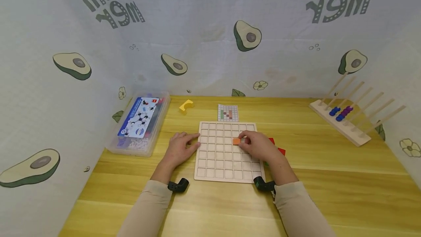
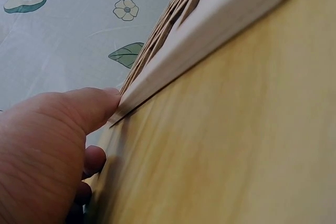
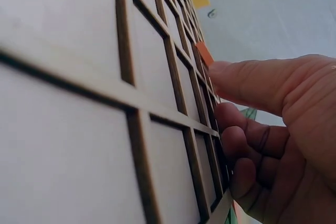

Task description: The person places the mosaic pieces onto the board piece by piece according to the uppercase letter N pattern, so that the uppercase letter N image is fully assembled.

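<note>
A square wooden grid board (image 1: 219,155) lies flat before me. Between thumb and index finger, my right hand (image 1: 259,145) pinches an orange square tile (image 1: 236,141) at the board's upper right part. In the right wrist view the tile (image 3: 204,53) shows past the thumb tip, close over the grid. My left hand (image 1: 179,150) rests at the board's left edge, thumb and forefinger touching it. The left wrist view shows that thumb against the board's side (image 2: 205,40). Red blocks (image 1: 281,151) and a bit of green lie right of the board, partly hidden by my right arm.
A small card with a coloured grid pattern (image 1: 227,113) lies behind the board. Back left are a yellow arch block (image 1: 186,106) and a clear plastic case (image 1: 141,123). A wooden peg rack (image 1: 342,123) with blue and purple beads stands at the right.
</note>
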Demonstrator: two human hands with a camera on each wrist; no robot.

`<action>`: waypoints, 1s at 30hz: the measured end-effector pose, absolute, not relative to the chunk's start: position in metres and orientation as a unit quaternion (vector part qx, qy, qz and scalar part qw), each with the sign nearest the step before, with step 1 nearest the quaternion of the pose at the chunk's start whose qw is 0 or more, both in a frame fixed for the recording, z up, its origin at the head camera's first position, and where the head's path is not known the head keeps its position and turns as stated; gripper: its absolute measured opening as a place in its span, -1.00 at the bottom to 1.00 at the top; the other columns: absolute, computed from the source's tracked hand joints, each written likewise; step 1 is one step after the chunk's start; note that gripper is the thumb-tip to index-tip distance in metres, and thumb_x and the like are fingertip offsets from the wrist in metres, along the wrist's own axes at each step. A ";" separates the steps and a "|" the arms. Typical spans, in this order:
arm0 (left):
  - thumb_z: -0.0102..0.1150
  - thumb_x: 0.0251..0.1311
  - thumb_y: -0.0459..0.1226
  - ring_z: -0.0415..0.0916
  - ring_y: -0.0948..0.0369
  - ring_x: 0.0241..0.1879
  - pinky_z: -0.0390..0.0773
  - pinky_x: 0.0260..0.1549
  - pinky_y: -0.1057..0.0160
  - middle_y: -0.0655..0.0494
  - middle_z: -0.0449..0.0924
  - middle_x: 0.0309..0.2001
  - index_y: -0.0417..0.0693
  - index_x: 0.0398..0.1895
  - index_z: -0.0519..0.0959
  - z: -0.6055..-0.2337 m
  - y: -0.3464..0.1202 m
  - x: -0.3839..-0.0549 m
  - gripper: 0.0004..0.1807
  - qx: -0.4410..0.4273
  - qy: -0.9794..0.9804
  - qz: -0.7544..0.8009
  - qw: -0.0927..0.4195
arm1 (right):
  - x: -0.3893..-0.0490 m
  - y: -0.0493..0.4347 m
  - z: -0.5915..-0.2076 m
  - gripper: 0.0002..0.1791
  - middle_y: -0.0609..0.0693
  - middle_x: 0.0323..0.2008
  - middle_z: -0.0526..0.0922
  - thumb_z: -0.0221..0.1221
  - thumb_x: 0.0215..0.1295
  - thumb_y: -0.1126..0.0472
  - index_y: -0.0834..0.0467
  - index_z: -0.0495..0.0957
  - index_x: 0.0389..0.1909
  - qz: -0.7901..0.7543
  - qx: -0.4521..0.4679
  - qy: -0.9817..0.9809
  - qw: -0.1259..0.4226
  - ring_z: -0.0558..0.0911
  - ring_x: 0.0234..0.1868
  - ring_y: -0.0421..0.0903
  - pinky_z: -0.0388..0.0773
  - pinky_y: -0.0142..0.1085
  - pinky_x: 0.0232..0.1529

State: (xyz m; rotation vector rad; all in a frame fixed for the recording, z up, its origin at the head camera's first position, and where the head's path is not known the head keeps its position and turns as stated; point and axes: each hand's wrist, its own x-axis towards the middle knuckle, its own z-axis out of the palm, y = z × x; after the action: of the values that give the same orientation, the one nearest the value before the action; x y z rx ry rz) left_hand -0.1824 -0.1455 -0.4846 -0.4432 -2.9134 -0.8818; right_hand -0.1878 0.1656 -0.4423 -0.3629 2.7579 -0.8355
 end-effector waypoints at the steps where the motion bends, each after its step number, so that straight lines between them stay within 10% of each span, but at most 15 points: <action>1: 0.27 0.35 -0.02 0.24 0.17 -0.29 0.23 -0.11 0.13 0.16 0.44 -0.37 0.17 0.27 0.63 -0.485 -0.146 -0.183 -0.56 -0.144 -0.947 -0.287 0.033 | -0.188 0.165 -0.443 -0.72 -0.02 -0.40 0.54 0.22 0.44 0.13 0.08 0.62 0.10 -0.284 -0.125 0.943 0.117 0.43 -0.49 -0.10 0.37 -0.27 -0.43; 30: 0.28 0.35 -0.02 0.23 0.18 -0.31 0.22 -0.14 0.14 0.19 0.44 -0.38 0.17 0.26 0.64 -0.485 -0.146 -0.182 -0.56 -0.145 -0.947 -0.284 0.038 | -0.190 0.175 -0.441 -0.62 0.01 -0.31 0.54 0.21 0.46 0.07 0.05 0.56 0.23 -0.298 -0.086 0.944 0.114 0.45 -0.41 -0.08 0.37 -0.25 -0.36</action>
State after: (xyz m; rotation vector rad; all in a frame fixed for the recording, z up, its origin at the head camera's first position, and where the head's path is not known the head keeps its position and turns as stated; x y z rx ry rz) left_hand -0.1821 -0.1459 -0.4853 -0.4452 -2.9055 -0.8726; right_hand -0.1898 0.1751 -0.4409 -0.2533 2.7667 -0.8743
